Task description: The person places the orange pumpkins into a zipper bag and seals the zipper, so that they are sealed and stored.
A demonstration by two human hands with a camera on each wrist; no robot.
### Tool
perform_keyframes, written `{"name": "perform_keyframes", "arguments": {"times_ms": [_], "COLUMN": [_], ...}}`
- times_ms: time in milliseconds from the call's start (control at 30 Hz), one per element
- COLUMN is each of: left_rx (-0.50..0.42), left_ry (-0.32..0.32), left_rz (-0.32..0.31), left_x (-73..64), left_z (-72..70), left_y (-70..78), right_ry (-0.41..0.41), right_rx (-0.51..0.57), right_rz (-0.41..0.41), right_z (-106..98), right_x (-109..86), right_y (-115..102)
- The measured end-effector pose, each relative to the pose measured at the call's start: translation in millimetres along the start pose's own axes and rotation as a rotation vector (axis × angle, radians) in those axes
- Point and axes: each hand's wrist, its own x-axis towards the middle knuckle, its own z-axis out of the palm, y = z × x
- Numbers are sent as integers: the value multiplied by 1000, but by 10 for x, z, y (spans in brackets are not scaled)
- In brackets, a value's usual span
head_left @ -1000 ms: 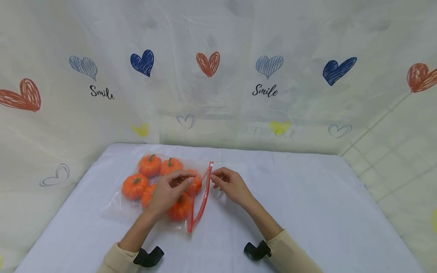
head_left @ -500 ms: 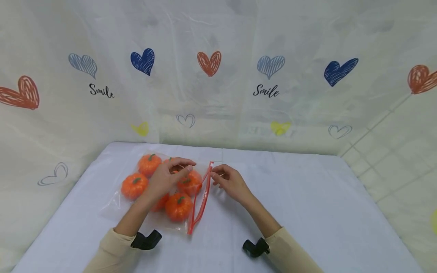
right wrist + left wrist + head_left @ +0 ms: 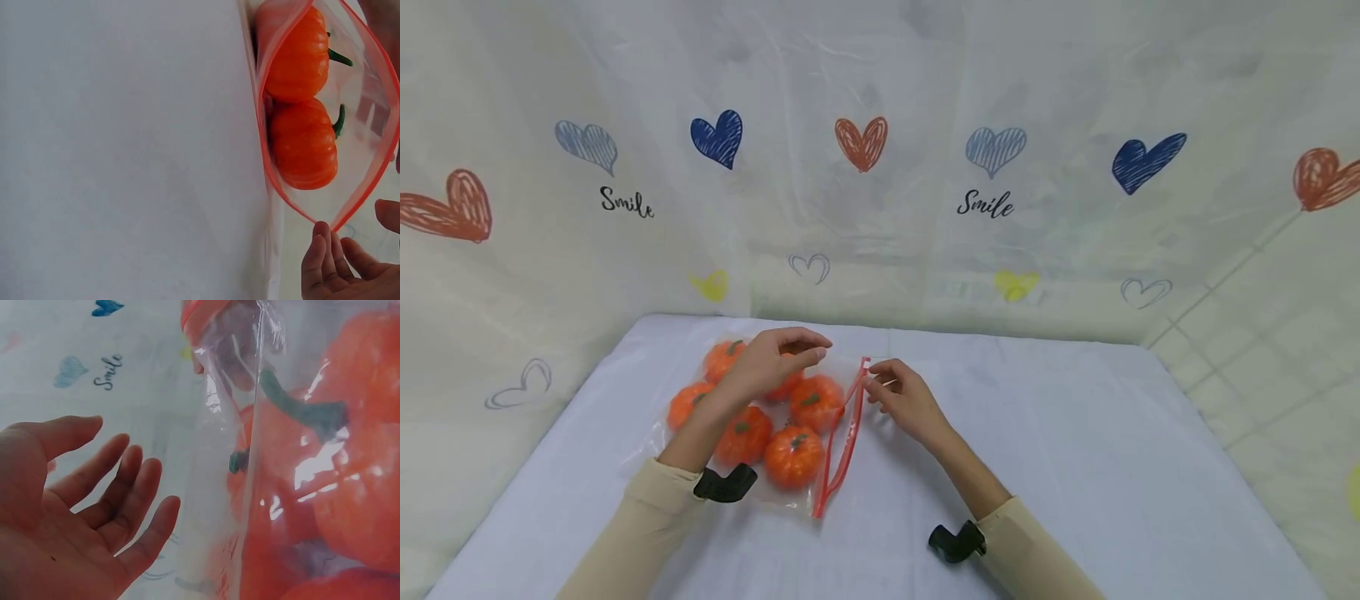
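A clear zip bag (image 3: 790, 499) with a red zip strip (image 3: 853, 433) lies on the white table, holding several orange toy pumpkins (image 3: 793, 457) with green stems. In the right wrist view its mouth gapes, showing two pumpkins (image 3: 304, 144) inside. My left hand (image 3: 775, 358) hovers over the bag's far side, and in the left wrist view its fingers (image 3: 147, 487) spread loosely with nothing in them. My right hand (image 3: 908, 400) is beside the far end of the strip. Its fingertips (image 3: 322, 228) meet the mouth's corner while the thumb stays apart.
White cloth covers the table (image 3: 1075, 450), extending right of the bag. Behind it hangs a pale backdrop (image 3: 910, 250) printed with hearts. A black wrist camera (image 3: 726, 483) sits at the left wrist, and another black camera (image 3: 957, 542) at the right.
My left hand has moved away from the person, from over the bag's middle toward its far edge, uncovering the nearer pumpkins. My right hand has stayed nearly still by the strip.
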Motion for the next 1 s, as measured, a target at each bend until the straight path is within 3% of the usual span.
{"name": "perform_keyframes", "arguments": {"times_ms": [233,533,1000], "left_rx": [10,71,156], "left_ry": [-85,-126,-202], "left_rz": [18,73,69], "left_x": [128,237,415], "left_z": [27,24,98], "left_y": [-49,32,42], "right_ry": [-10,-17,1], "right_rx": [7,28,118], "right_rz": [56,46,77], "right_z": [28,49,78], "right_x": [1,84,152], "right_y": [56,12,58]}}
